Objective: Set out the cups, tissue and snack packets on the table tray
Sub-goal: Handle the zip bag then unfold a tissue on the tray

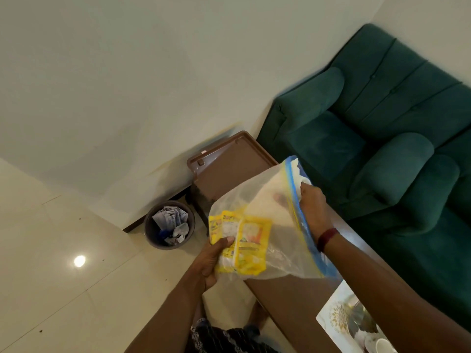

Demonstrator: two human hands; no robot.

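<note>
A clear zip bag (274, 200) with a blue seal strip hangs above the brown table (300, 296). Yellow snack packets (247, 240) lie inside it at the lower left, and something white, perhaps tissue (297, 165), shows at its top by the opening. My left hand (211, 261) grips the bag's lower end over the packets. My right hand (312, 207) is at the bag's mouth, fingers reaching inside toward the white stuff. A brown tray (229, 169) lies on the table's far end. At the bottom right sits a patterned tray (334, 317) with a white cup (383, 346).
A dark waste bin (169, 225) full of crumpled paper stands on the tiled floor left of the table. A green sofa (382, 118) runs along the table's right side. The wall is close behind the table's far end.
</note>
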